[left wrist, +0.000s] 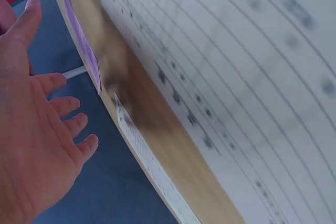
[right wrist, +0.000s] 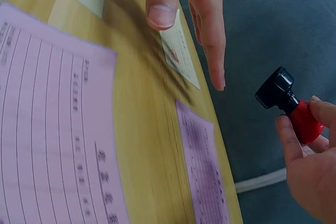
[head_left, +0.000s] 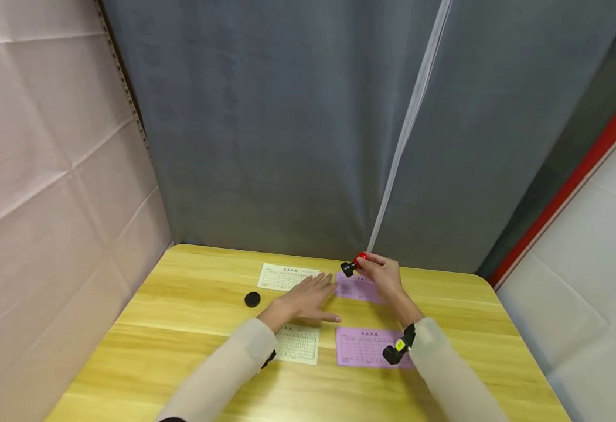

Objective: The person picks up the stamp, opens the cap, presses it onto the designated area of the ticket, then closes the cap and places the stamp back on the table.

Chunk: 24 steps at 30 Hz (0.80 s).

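My right hand pinches the red handle of a stamp, its black base tipped to the left above the far purple form. The left hand is spread flat above the table, fingers straight and holding nothing. It overlaps the far white form in the head view. Nearer me lie another white form, partly behind the left wrist, and another purple form under the right wrist. A small red mark shows on the far white form.
A round black disc lies left of the forms on the wooden table. A grey curtain hangs behind the table's far edge, with pale cloth walls at both sides.
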Available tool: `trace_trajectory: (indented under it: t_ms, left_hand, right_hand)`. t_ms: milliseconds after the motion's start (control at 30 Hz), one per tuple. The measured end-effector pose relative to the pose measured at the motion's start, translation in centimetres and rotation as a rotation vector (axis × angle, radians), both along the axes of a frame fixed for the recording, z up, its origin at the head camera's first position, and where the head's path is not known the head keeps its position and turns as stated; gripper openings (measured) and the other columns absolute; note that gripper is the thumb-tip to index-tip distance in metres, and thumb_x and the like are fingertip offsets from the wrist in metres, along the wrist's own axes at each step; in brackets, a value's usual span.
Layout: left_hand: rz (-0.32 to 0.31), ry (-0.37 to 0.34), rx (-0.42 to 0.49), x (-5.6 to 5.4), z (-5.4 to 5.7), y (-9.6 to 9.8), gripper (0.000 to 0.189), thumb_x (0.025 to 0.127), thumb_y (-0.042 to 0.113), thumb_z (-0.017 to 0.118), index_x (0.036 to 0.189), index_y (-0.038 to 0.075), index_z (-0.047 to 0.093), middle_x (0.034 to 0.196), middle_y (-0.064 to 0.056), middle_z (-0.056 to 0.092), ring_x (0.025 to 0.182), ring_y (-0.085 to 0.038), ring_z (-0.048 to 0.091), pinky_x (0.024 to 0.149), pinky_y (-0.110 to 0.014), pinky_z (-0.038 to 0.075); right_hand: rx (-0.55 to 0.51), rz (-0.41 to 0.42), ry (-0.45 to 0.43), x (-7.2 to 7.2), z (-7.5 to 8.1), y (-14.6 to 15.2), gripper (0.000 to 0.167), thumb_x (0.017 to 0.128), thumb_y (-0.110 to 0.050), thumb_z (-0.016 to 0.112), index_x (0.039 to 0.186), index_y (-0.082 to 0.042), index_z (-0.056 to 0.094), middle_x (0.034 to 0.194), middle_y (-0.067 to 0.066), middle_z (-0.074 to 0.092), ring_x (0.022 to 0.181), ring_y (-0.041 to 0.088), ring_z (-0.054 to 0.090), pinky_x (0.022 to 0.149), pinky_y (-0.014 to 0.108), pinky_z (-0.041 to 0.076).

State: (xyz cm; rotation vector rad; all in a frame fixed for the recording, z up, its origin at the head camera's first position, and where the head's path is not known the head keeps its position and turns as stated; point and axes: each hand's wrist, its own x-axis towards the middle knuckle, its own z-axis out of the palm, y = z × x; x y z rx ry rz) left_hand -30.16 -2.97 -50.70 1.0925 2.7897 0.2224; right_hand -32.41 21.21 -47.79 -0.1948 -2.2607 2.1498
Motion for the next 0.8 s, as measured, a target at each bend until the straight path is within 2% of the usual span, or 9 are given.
trace_trajectory:
  t_ms: [200,467,533,733,800]
  left_hand:
    - [-0.02,-0.006,0.001,0.0,-0.3,1.8,0.098,0.099,0.078,0.046,0.17,0.015,0.024,0.177,-0.013,0.014,0.164,-0.032,0.013,0.133,-0.049,0.017]
    - [-0.037,0.004,-0.035,-0.2,-0.9,3.6,0.097,0.099,0.081,0.04,0.17,0.017,0.025,0.177,-0.012,0.016,0.164,-0.031,0.014,0.133,-0.048,0.018]
    - [-0.038,0.001,-0.045,-0.2,-1.0,4.1,0.096,0.099,0.081,0.039,0.17,0.018,0.026,0.177,-0.012,0.016,0.164,-0.031,0.014,0.133,-0.048,0.017]
    - [-0.039,-0.02,-0.078,-0.1,-1.1,5.1,0.095,0.099,0.081,0.036,0.171,0.02,0.024,0.178,-0.011,0.014,0.164,-0.03,0.012,0.134,-0.046,0.016]
    - [-0.034,-0.021,-0.09,-0.1,-1.1,5.3,0.095,0.099,0.082,0.036,0.171,0.021,0.023,0.178,-0.01,0.014,0.164,-0.029,0.012,0.134,-0.046,0.016]
  right_hand:
    - [-0.021,0.003,0.002,0.1,0.1,1.8,0.045,0.103,-0.017,0.072,0.142,0.004,0.064,0.133,0.022,0.068,0.1,0.013,0.077,0.102,0.037,0.058]
    - [-0.113,-0.019,0.007,0.1,0.3,3.7,0.049,0.099,-0.012,0.076,0.142,0.009,0.061,0.113,0.008,0.075,0.094,0.011,0.078,0.097,0.035,0.06]
    - [-0.105,-0.023,0.003,0.3,0.4,4.2,0.05,0.1,-0.011,0.075,0.143,0.009,0.06,0.115,0.008,0.074,0.094,0.011,0.078,0.097,0.034,0.06]
    - [-0.007,-0.026,-0.011,0.6,0.3,5.7,0.051,0.102,-0.016,0.072,0.147,0.006,0.058,0.132,0.019,0.066,0.097,0.009,0.077,0.096,0.029,0.06]
    - [0.015,-0.025,-0.015,0.7,0.3,6.1,0.052,0.102,-0.017,0.072,0.147,0.004,0.058,0.133,0.018,0.067,0.098,0.009,0.077,0.096,0.027,0.06]
